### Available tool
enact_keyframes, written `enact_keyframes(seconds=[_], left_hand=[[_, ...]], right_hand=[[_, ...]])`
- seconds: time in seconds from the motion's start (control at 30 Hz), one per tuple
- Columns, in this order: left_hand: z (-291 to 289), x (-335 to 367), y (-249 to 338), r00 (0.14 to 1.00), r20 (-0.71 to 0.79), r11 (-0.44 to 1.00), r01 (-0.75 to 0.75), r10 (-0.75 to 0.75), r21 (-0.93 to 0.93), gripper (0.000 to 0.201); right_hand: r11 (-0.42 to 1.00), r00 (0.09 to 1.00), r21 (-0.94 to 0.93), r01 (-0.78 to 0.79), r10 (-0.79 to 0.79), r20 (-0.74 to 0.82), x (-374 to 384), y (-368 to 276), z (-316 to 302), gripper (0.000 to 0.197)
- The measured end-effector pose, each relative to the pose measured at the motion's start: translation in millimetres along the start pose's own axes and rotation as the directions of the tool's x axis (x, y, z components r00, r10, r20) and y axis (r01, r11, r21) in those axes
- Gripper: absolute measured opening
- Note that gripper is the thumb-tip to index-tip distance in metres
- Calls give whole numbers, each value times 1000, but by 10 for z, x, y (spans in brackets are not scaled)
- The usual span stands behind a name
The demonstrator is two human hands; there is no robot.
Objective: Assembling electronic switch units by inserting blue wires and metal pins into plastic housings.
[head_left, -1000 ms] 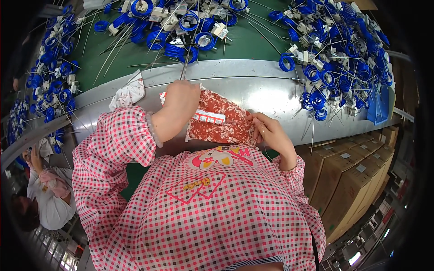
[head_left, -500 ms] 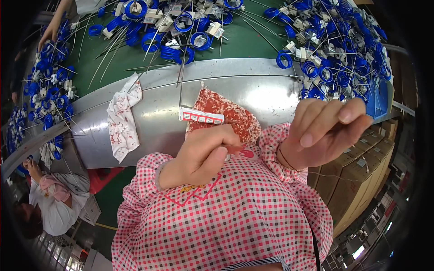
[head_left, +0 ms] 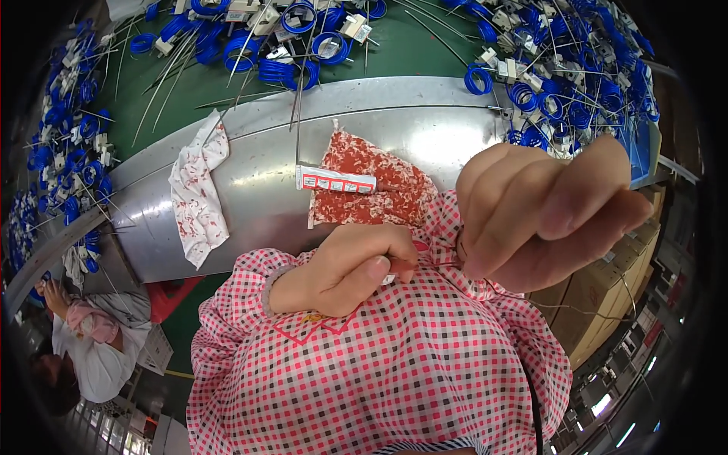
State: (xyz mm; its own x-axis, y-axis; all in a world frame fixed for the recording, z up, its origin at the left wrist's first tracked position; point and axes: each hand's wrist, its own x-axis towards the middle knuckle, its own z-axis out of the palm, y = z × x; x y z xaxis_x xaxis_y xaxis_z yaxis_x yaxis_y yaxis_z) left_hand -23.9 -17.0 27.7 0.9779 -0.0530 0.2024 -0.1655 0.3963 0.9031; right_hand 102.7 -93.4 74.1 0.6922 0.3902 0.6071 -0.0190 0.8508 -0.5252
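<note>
My left hand [head_left: 345,269] is closed in front of my chest, thumb against the curled fingers. A small white part [head_left: 389,279] peeks out between them; most of it is hidden. To the right and higher, my right hand [head_left: 550,216] is closed, its thumb and fingertips pressed together; what they hold, if anything, does not show. A thin brownish wire [head_left: 588,309] loops out below the right wrist and bends upward at the right. Beyond the hands, a red-and-white speckled cloth [head_left: 364,155] lies on the metal table edge [head_left: 265,167], with a red-and-white tube [head_left: 337,180] on top.
A stained white cloth [head_left: 199,189] lies to the left on the metal. Heaps of blue coils with white blocks [head_left: 330,47] and thin stiff leads cover the green surface [head_left: 413,72]; another heap [head_left: 546,98] stands right. Cardboard boxes [head_left: 599,307] are at right. A person [head_left: 98,345] works lower left.
My right hand has risen toward the camera, its fingers drawing closer together. My left hand has shifted slightly right. The thin wire's loop now reaches farther right. The whole view has shifted a little.
</note>
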Motion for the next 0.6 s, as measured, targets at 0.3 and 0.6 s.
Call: enact_keyframes(seconds=[0.3,0.6], left_hand=[[-34,-10,20,1000,20,999,14,-15,50,34],[-15,-28,14,999,23,996,40,-42,86,34]], right_hand=[[955,954,-104,-279,288,85,84,-124,48,35],[807,804,-242,-539,578,139,189,-208,77,26]])
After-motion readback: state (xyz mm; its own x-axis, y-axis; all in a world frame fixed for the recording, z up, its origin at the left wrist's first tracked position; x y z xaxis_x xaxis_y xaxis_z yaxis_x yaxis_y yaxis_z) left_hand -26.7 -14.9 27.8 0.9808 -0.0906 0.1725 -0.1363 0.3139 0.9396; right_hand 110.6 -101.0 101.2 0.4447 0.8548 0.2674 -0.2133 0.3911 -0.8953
